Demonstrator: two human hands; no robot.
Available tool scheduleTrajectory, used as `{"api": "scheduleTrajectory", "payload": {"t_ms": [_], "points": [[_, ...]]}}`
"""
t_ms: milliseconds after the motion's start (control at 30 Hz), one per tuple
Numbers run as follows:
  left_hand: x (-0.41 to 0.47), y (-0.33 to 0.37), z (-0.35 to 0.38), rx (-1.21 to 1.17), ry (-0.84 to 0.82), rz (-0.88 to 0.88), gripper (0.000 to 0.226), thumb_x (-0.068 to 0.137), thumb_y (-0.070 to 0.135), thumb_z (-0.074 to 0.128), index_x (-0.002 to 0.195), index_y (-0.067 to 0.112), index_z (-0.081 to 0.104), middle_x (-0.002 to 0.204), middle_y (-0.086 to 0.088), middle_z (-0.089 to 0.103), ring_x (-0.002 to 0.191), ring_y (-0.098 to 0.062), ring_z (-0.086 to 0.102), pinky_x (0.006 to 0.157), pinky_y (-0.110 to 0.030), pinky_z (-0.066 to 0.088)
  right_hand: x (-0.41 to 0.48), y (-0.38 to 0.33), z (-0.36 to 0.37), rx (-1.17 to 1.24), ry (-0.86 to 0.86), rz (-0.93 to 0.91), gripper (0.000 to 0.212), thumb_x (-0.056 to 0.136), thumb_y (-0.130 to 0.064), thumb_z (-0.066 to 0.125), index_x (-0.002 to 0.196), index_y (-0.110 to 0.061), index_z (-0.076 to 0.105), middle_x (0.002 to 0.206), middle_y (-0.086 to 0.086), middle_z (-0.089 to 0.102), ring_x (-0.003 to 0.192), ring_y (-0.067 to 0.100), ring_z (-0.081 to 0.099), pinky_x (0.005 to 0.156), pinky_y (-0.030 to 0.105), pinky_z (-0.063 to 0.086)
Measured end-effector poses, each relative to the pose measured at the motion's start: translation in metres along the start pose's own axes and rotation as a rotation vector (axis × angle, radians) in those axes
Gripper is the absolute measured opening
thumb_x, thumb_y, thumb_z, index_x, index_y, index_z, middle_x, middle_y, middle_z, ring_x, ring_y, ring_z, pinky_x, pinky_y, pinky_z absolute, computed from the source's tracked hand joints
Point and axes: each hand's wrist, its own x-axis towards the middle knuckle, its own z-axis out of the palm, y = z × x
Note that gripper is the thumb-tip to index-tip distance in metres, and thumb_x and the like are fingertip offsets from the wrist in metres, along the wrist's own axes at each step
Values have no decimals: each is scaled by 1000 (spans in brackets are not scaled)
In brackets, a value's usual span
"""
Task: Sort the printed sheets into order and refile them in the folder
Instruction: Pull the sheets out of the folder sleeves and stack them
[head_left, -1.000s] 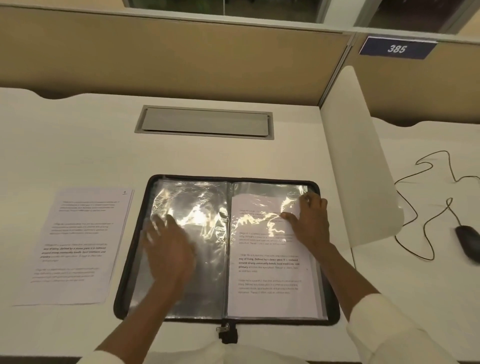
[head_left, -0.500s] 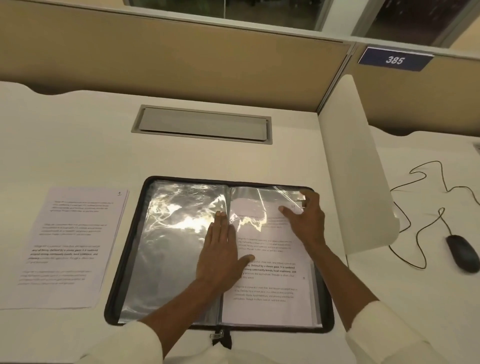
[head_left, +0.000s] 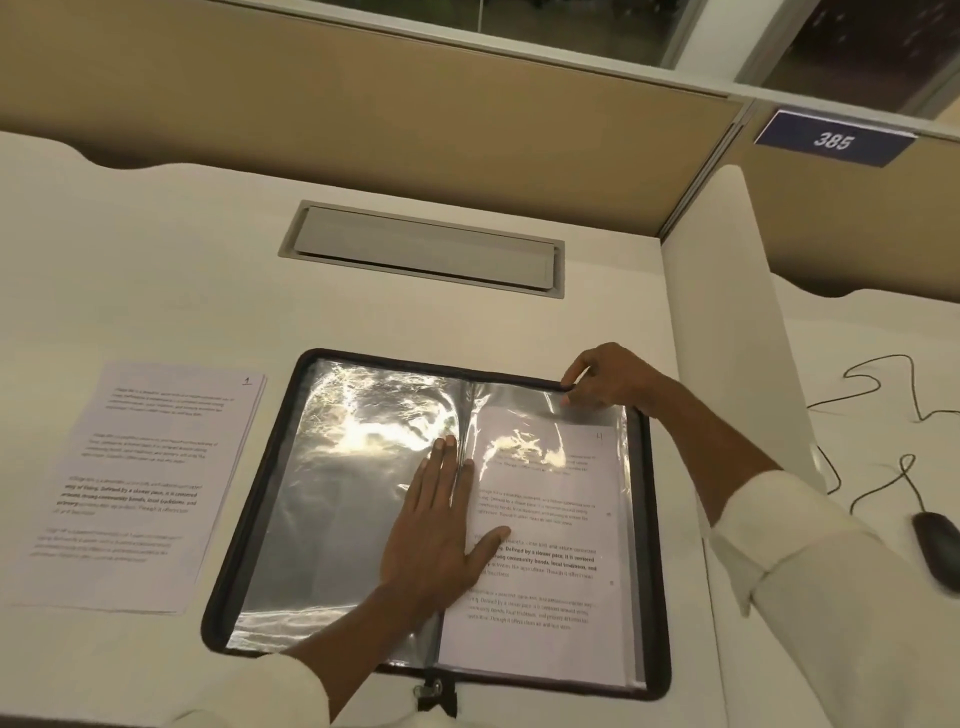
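One open folder (head_left: 258, 493) lies flat on the desk (head_left: 156, 270), its clear sleeves spread left and right; one printed sheet (head_left: 550, 587), marked 4, sits inside the right sleeve (head_left: 519, 397). Two hands work it: the left hand (head_left: 436, 535) presses flat on the spine, fingers straight; the right hand (head_left: 610, 382) pinches that sleeve's top edge. One stack of loose sheets (head_left: 150, 483), topmost marked 1, lies just left of the folder, its count unclear; one mouse (head_left: 937, 551) sits far right.

Glossy crinkled plastic sleeves (head_left: 363, 467), matt paper sheets (head_left: 150, 483), smooth desk (head_left: 130, 260).
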Motion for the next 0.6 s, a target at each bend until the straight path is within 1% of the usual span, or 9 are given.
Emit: {"api": "scheduleTrajectory", "payload": {"t_ms": [67,100,200,233,300,400,500,533,600], "points": [[1,-1,1,0,-11,6,96,103,73,39,168,9,12,177,-10,-7,164,-25,-7,131,-51,18,9,-4,-1,-127,-84,-22,33,70,-30,99,90,-13,78,82,1,72,75,18,66,73,31,54],[1,-2,1,-1,-18,7,96,103,73,38,168,9,11,177,-10,-7,164,-25,-7,131,-51,18,13,-6,-1,-177,-118,-33,35,70,-33,99,90,-15,78,84,-3,71,77,14,65,73,27,50],[1,-2,1,-1,-30,0,95,103,74,37,168,9,13,177,-9,-7,164,-24,-7,131,-51,18,22,-10,0,-279,-182,-68,39,67,-36,100,91,-16,77,87,-3,73,80,11,66,71,23,47],[2,-2,1,-2,-32,-1,96,102,74,37,168,9,13,177,-9,-7,164,-24,-8,131,-51,18,25,-10,0,-277,-203,-85,39,66,-33,100,91,-14,77,86,1,75,79,14,69,71,23,49],[2,-2,0,-1,-30,-1,96,102,74,38,168,9,13,177,-9,-7,164,-24,-7,131,-50,18,28,-10,-2,-211,-273,-127,34,70,-20,99,90,-6,76,81,6,77,76,18,72,72,25,55],[2,-2,0,0,-23,4,95,102,73,40,168,9,15,177,-9,-6,164,-25,-6,131,-51,19,25,-13,-10,-89,-372,-122,21,80,-4,90,95,0,76,77,5,77,76,15,73,72,23,58],[2,-2,0,-1,-17,11,94,103,72,41,168,9,16,177,-10,-4,164,-26,-4,131,-52,20,24,-16,-17,-50,-479,-46,11,90,-4,80,101,-5,79,85,5,77,74,13,68,71,26,56],[2,-2,0,0,-17,14,94,103,71,42,168,8,16,177,-11,-4,164,-26,-4,130,-52,20,24,-17,-19,-40,-516,-21,12,92,-4,76,103,-7,80,90,7,77,75,14,66,72,28,55],[3,-2,0,4,-17,15,94,102,71,43,167,8,18,177,-11,-3,164,-26,-4,130,-52,20,28,-19,-21,-24,-581,24,18,94,-3,71,107,-9,82,107,11,79,86,16,67,75,28,53]]}}
